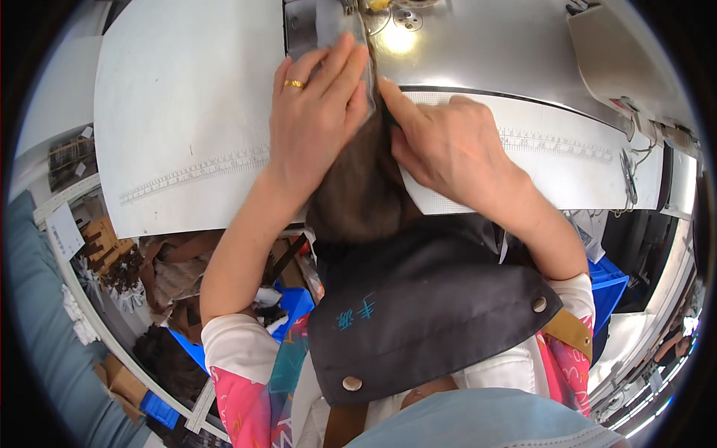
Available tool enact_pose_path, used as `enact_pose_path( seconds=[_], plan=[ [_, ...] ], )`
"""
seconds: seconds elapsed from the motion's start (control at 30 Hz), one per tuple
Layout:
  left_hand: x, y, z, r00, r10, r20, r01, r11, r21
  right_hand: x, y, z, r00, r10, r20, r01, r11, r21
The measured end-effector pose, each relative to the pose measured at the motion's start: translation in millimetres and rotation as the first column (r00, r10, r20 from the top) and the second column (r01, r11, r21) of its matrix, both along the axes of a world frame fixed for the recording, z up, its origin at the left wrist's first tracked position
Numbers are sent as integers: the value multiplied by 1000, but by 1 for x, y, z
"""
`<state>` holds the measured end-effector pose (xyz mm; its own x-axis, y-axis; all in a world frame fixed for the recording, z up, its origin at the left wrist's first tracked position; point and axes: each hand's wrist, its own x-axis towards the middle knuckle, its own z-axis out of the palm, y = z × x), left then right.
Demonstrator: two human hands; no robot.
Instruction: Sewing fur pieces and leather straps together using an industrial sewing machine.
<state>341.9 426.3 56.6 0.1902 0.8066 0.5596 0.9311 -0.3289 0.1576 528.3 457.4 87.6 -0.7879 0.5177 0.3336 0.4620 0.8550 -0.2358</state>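
Feeding station, one worker, two bare hands. Left hand (317, 101): laid flat, fingers extended and close together, gold ring on one; pressing on a grey strip (328, 26), apparently without gripping it. Right hand (455, 149): index finger stretched to the edge of the brown fuzzy material (355, 198), other fingers curled; whether it pinches any of it cannot be told. Brown material: one length, running from beside the grey strip, between the hands, down over the table's near edge to the dark apron (426, 306). Metal machine bed (478, 52): at the top, with the strip's far end near the metal foot (349, 7). Progress, by judgement: partway; the far end seems lined up at the foot, while the near length appears not yet worked. Finished stitching: none discernible. White table (187, 97): printed with a ruler scale (202, 173). Small snips (629, 179): at right, out of hand.
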Motion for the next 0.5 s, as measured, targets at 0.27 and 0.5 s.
enact_pose_path(
  seconds=[0.27,0.5],
  plan=[
    [-11,12,-9,999,-22,35,21,999,46,17,-8,6,983,-128,-134,70,927,-369],
    [-9,-5,9,990,-25,142,41,993,-111,31,-34,7,986,-47,-160,-30,892,-452]
  ],
)
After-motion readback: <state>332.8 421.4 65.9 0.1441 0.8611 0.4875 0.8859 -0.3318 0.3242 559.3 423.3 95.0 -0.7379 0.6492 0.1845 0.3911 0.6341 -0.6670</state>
